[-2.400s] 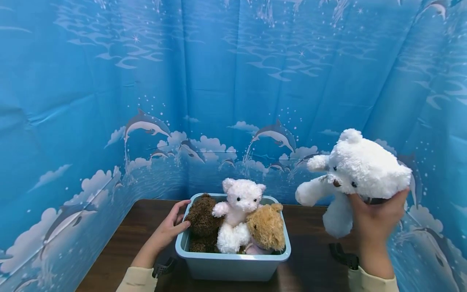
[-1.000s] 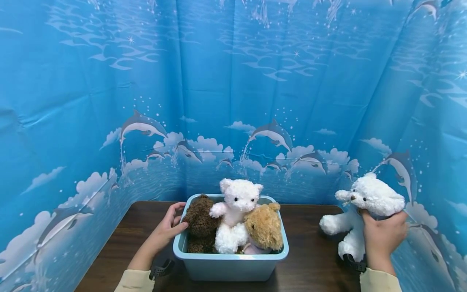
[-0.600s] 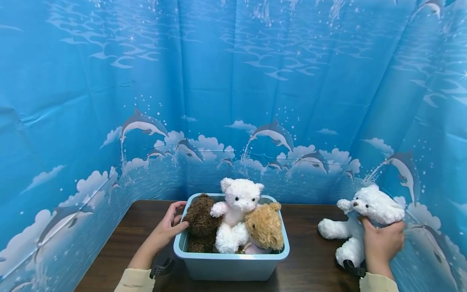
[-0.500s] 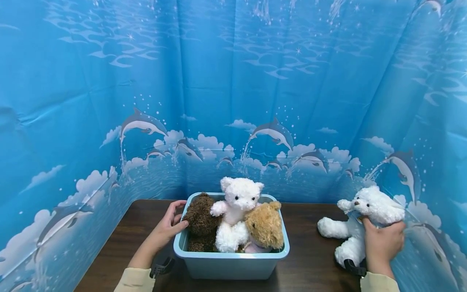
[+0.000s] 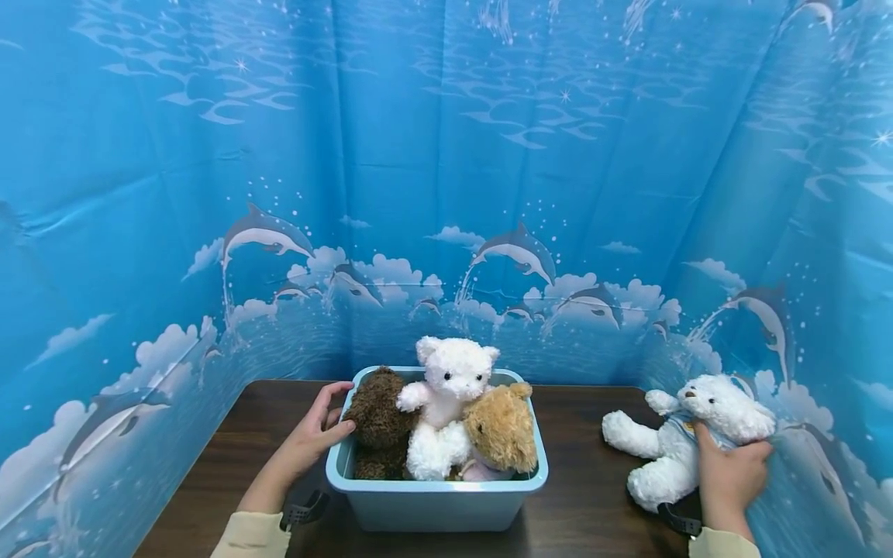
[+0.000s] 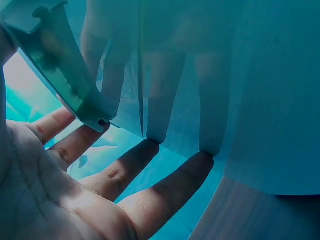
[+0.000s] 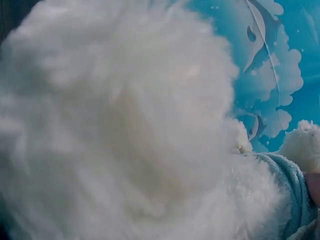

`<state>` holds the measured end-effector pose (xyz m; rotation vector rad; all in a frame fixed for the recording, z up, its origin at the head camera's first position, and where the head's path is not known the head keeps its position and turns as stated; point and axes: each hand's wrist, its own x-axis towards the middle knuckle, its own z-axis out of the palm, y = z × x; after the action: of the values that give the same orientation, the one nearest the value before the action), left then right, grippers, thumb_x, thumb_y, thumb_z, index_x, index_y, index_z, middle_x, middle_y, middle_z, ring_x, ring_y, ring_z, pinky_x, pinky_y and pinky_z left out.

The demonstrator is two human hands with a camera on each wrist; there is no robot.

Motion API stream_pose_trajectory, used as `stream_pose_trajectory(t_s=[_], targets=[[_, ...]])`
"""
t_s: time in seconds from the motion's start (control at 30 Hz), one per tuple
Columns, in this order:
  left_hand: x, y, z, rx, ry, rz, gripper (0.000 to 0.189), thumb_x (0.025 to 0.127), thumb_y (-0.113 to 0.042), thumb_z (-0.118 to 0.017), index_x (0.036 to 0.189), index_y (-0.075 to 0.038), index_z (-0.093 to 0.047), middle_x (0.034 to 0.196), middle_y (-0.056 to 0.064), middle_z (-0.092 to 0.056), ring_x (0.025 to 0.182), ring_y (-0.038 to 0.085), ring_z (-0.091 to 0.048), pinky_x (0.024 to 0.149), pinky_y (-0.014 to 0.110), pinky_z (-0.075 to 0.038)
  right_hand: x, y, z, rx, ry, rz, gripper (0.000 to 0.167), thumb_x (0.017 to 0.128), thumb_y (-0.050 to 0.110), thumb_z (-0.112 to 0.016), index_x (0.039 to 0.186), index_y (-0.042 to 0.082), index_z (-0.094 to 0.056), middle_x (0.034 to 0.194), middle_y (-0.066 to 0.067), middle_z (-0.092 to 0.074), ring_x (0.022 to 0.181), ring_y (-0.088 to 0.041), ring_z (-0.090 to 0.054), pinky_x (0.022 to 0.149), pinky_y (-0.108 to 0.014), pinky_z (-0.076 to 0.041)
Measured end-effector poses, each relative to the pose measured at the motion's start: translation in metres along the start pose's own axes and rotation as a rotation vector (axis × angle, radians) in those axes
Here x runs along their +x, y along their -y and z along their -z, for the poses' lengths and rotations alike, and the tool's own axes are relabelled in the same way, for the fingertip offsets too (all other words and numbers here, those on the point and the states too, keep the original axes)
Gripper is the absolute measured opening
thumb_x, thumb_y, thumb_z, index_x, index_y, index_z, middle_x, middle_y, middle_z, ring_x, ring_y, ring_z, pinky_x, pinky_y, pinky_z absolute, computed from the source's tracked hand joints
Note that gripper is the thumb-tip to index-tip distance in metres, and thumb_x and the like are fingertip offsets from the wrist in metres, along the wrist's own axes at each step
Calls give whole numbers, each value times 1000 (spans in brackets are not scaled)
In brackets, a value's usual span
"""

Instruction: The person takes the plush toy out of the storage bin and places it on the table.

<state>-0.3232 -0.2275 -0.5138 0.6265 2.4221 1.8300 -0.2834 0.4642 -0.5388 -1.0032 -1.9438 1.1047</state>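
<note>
Within the last couple of seconds the white bear had been brought down from mid-air, and its seat and legs appeared to be set on the table just below the grip; in the last half second it had been tipped slightly further back. Its weight was therefore judged to be borne mostly by the table, though it had not been let go: its neck was clasped by the right hand, the far fingers being mostly hidden. The bear was covered in fluffy white fur, with dark eyes, a brown nose and a pale blue scarf beside the thumb. Its head was leaned back above the grip; its legs were splayed to the left of it. Well to the left of that grip, the tub was touched by the left hand, nearly straight fingertips against the outer wall, thumb at the rim. Three other plush toys were packed inside.
</note>
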Motion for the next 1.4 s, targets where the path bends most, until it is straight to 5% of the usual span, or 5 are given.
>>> stream_pose_trajectory(t_s=[0.37, 0.57, 0.97, 1.17, 1.4], targets=[[1, 0, 1, -21, 6, 9, 70, 111, -19, -61, 167, -8, -21, 169, 33, -33, 154, 60, -40, 108, 61, -54, 1, -3, 12, -54, 131, -89, 108, 101, 56, -63, 164, -13, -8, 153, -54, -37, 139, -69, -38, 113, -74, -30], [0, 2, 1, -33, 16, 9, 69, 111, -19, -61, 167, -10, -21, 169, 33, -32, 154, 60, -39, 108, 60, -54, -14, 27, 26, -102, 196, -99, 104, 104, 54, -58, 164, -9, -1, 162, -49, -19, 144, -68, -28, 113, -74, -27], [3, 4, 1, -22, 19, -36, 65, 110, -17, -61, 166, -10, -28, 170, 27, -29, 153, 57, -40, 98, 22, -53, -82, 147, 53, 133, 187, 125, 83, 106, 49, -63, 167, 20, -15, 170, -18, -35, 150, -43, -40, 109, -60, -39], [3, 2, 0, -8, 16, -23, 66, 110, -18, -62, 166, -10, -28, 171, 27, -27, 155, 58, -38, 105, 34, -54, -119, 191, 54, 222, 215, 292, 71, 107, 39, -68, 162, 29, -25, 164, -11, -42, 151, -35, -39, 116, -57, -42], [4, 4, 1, -2, 16, -18, 66, 110, -17, -62, 166, -11, -27, 171, 27, -28, 154, 57, -38, 106, 41, -54, -152, 227, 34, 322, 306, 475, 68, 107, 33, -71, 159, 15, -32, 157, -15, -49, 150, -37, -42, 125, -61, -32]])
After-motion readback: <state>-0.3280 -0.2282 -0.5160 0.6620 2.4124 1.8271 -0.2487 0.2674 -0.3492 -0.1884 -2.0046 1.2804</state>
